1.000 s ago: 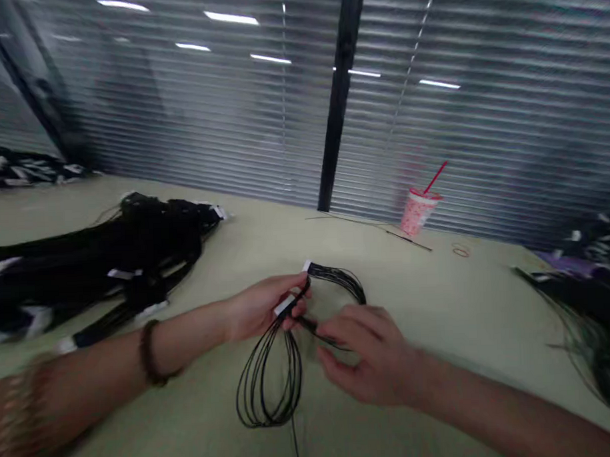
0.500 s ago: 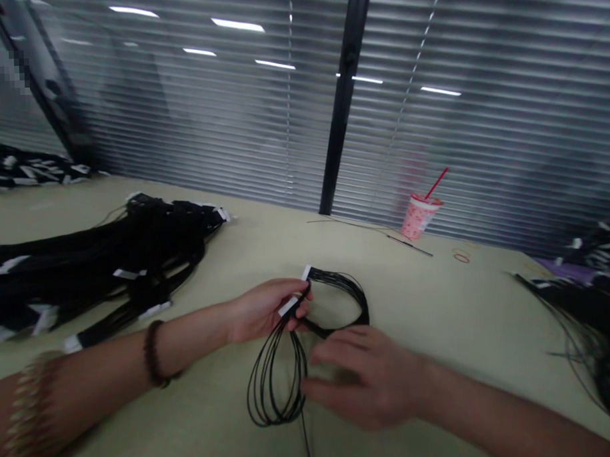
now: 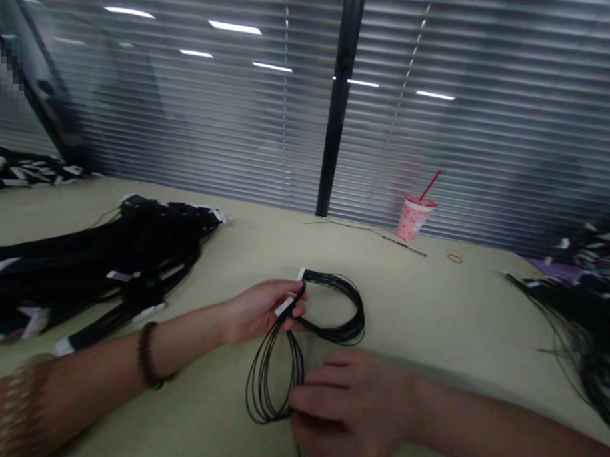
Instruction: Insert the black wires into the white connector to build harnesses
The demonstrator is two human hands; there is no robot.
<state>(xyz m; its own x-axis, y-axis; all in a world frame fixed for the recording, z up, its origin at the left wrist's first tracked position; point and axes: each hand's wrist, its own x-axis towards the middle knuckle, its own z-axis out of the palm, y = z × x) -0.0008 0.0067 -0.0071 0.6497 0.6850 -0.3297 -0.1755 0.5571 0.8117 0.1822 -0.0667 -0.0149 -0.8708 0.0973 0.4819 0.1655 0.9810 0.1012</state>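
Note:
My left hand [image 3: 265,310] is closed on a bundle of thin black cables [image 3: 358,310] with white ends or tags. Past its fingertips the bundle curves in a loop to the right. Below those fingers hangs a second, looser loop of black cable [image 3: 263,383], with separate strands showing. My right hand [image 3: 341,404] has its fingers drawn together at the lower right of this loop, pinched on the cable there. A strand runs down from under these fingers to the bottom edge. The exact grip is partly hidden by the fingers.
A large pile of black cable bundles [image 3: 150,240] lies at the left, another pile [image 3: 27,165] behind it. More black cables [image 3: 588,318] lie at the right. A pink cup with a red straw [image 3: 415,218], a thin dark rod [image 3: 406,246] and rubber bands [image 3: 455,256] are near the blinds.
My right hand has come down and slightly left, off the right-hand loop, and its fingers have closed at the lower loop. My left hand keeps its hold on the bundle.

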